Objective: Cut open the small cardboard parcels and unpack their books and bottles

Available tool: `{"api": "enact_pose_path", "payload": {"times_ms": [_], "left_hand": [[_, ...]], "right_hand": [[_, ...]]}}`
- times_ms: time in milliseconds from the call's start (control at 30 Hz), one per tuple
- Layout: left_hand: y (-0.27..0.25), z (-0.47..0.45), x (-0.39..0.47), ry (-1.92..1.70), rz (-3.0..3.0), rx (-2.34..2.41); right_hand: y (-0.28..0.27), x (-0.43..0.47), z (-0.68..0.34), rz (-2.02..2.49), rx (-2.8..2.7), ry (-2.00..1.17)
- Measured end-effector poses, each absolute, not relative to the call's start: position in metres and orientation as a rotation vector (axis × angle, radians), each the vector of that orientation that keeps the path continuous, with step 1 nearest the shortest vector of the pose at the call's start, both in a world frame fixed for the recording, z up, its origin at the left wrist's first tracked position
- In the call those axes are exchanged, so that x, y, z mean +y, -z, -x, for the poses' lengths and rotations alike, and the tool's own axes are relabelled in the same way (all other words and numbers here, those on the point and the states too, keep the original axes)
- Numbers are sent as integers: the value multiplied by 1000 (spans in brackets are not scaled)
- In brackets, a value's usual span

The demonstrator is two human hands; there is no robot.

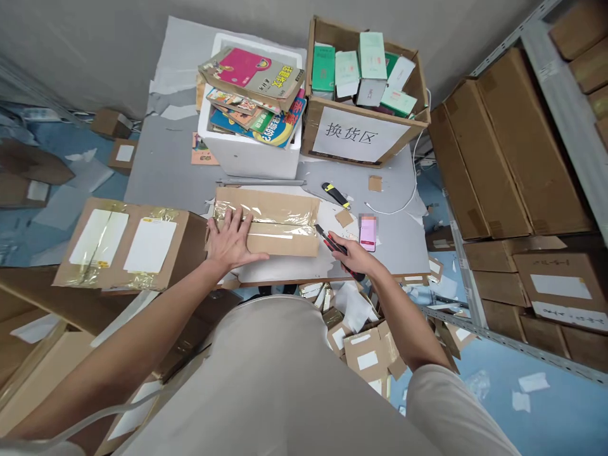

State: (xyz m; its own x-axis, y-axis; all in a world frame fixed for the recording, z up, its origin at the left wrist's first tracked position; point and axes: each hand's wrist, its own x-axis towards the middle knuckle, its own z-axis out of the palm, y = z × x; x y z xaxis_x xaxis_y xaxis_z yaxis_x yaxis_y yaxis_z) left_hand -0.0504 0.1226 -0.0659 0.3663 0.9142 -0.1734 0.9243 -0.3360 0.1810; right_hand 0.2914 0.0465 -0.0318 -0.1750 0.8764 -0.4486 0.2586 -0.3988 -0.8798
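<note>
A long cardboard box (285, 215) lies on the table in front of me, with shiny clear tape along its middle seam. My left hand (231, 239) rests flat on the left end of its top, fingers spread. In my right hand (350, 252) is a black and red utility knife (331, 240), its tip at the right end of the box by the taped seam. A second utility knife (335, 196), yellow and black, lies on the table beyond the box. Near my right hand lies a phone (367, 232) with a pink screen.
A white foam box (256, 157) piled with books (256, 76) stands at the back, beside an open carton (361, 136) of green and white boxes. A taped carton (118, 244) sits at left. Shelves (532, 145) with cartons line the right; cardboard scraps (368, 351) cover the floor below.
</note>
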Motion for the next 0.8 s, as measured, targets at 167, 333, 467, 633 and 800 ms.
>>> {"api": "enact_pose_path", "payload": {"times_ms": [167,333,467,633,800], "left_hand": [[63,47,123,101,-2381,1670],[63,47,120,99,-2376,1665],[66,50,119,22,-2395,1644],[67,55,117,-78,-2386,1610],[70,65,112,-260,-2443,1555]], "right_hand": [[36,38,-288,1614,-1256,-1622],[42,11,-288,1598,-1186,-1650],[37,1,-287,1655,-1181,-1533],[34,-23,-297,1785,-1127,-1307],[73,-32,-283,1833,-817,-1196]]}}
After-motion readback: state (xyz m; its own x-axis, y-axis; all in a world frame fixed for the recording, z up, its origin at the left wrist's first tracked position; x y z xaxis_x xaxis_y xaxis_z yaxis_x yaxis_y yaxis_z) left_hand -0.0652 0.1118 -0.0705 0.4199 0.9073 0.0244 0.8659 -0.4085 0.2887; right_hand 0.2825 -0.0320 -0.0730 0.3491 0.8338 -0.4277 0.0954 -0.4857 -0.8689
